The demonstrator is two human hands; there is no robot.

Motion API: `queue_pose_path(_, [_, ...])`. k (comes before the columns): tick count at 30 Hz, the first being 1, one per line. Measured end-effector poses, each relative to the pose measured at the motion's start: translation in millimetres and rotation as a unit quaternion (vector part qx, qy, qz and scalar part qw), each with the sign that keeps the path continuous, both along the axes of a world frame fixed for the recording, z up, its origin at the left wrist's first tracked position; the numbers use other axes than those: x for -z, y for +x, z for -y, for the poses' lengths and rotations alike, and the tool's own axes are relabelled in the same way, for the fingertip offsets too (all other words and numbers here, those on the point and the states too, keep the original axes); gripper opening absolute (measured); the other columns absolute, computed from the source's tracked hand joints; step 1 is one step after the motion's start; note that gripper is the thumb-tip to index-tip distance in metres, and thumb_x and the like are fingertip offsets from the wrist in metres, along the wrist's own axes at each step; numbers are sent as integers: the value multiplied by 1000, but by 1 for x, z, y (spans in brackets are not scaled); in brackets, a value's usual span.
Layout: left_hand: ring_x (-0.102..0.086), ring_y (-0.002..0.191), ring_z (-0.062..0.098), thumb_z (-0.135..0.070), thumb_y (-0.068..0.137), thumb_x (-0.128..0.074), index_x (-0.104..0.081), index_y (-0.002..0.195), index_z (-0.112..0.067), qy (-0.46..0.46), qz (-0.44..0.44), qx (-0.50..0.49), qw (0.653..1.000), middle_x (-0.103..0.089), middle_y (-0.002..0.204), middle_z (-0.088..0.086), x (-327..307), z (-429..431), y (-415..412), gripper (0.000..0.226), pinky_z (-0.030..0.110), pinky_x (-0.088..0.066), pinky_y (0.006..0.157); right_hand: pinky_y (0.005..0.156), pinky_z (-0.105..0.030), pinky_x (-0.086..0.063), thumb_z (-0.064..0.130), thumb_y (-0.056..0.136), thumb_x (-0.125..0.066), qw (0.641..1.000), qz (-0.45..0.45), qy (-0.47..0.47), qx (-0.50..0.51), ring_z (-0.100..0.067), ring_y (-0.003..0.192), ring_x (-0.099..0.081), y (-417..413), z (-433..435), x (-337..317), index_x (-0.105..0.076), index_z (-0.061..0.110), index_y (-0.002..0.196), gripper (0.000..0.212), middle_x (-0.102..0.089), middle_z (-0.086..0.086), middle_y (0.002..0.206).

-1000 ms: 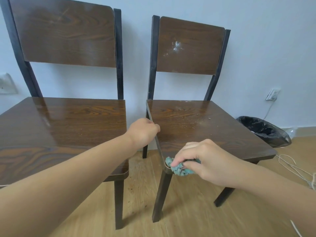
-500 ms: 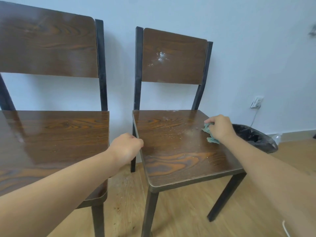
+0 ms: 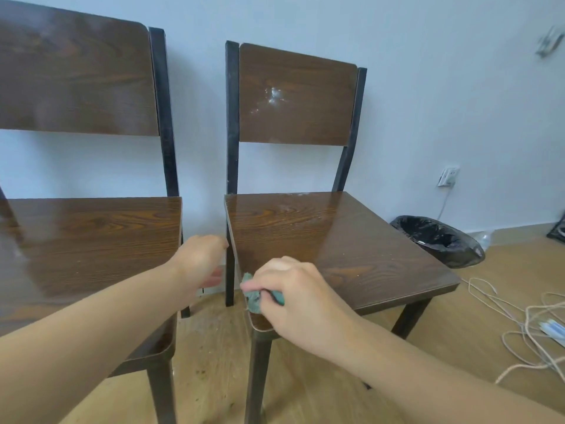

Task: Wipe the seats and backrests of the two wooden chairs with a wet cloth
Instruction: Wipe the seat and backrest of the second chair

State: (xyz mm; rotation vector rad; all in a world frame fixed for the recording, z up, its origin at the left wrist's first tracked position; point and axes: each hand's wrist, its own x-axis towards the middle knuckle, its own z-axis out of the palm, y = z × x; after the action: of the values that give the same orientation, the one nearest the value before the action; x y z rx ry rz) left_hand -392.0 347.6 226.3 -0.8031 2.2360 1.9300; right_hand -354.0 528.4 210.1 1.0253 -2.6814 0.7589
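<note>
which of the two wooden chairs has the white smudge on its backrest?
The right-hand dark wooden chair, the one nearer the black-lined bin: white smears mark its backrest. The left-hand chair's backrest shows none.

No text, label, brand, number or sign can be read anywhere in the view. The two wooden chairs [image 3: 305, 240] show only wood grain and pale smudges, and the wall socket [image 3: 448, 176] and the small packet on the floor [image 3: 555, 330] at the right edge are too blurred to show any lettering.
</note>
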Motion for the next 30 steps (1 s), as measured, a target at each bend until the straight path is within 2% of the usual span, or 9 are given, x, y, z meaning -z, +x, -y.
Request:
queue_pose_path(3, [-65,108,34,-19,100,-53,-56,131,-8,6,6,10,1000,-61,115,17,3,-6,3,32,44,-57,92,98,-24,-46,17,95,-63,1000,19,4,-7,-3,109,-50,11,-4,-2,-72,23,122,29,-67,12,114])
queue_pose_path(5, [-65,110,35,-17,101,-54,-57,129,-8,10,15,10,1000,-62,119,18,3,-11,5,29,42,-56,88,98,-25,-45,21,96,-64,1000,21,3,-6,-4,108,-52,11,-7,-3,-73,24,120,26,-67,12,114])
queue_pose_path(8, [-62,115,35,-18,103,-53,-55,136,-10,17,19,20,999,-59,126,17,4,-16,7,34,39,-53,83,96,-23,-44,18,97,-62,1000,9,6,14,-7,107,-55,4,-14,-1,-75,21,116,23,-69,8,111])
queue_pose_path(10, [-61,120,36,-19,104,-51,-52,141,-12,19,10,27,999,-58,131,16,6,-15,8,37,40,-51,85,94,-27,-46,14,97,-61,998,-20,20,48,-13,106,-57,-10,-29,5,-76,19,113,22,-70,5,109])
queue_pose_path(12, [-60,122,36,-19,104,-52,-49,144,-12,26,3,29,999,-58,134,16,8,-14,10,40,43,-52,88,94,-33,-48,11,95,-61,992,-50,32,112,-18,104,-59,-33,-60,10,-78,18,108,22,-72,2,108])
queue_pose_path(17, [-57,105,30,-18,104,-51,-49,142,-13,41,-9,18,999,-56,137,15,13,-23,12,38,41,-50,80,100,-40,-51,11,94,-65,947,-62,65,310,-22,105,-66,-79,-170,9,-78,16,108,20,-74,-1,111])
queue_pose_path(21, [-58,112,33,-19,104,-52,-50,137,-12,53,-14,14,998,-55,125,12,15,-24,12,34,44,-50,87,74,-43,-61,4,93,-62,903,-12,65,426,-30,81,-74,-91,-243,-4,-77,7,92,16,-76,-11,93])
queue_pose_path(25, [-59,107,32,-21,103,-52,-49,141,-12,38,-19,16,999,-57,129,13,20,-20,13,39,40,-51,82,85,-31,-51,8,92,-66,874,-43,-36,483,-25,87,-68,-95,-263,-20,-79,10,91,12,-76,-7,90])
queue_pose_path(30, [-59,102,30,-19,104,-52,-50,139,-12,37,-8,22,999,-58,134,15,19,-21,16,36,40,-51,78,96,-34,-51,15,92,-68,904,-1,-11,427,-24,105,-67,-101,-221,-4,-79,15,99,13,-76,-5,106])
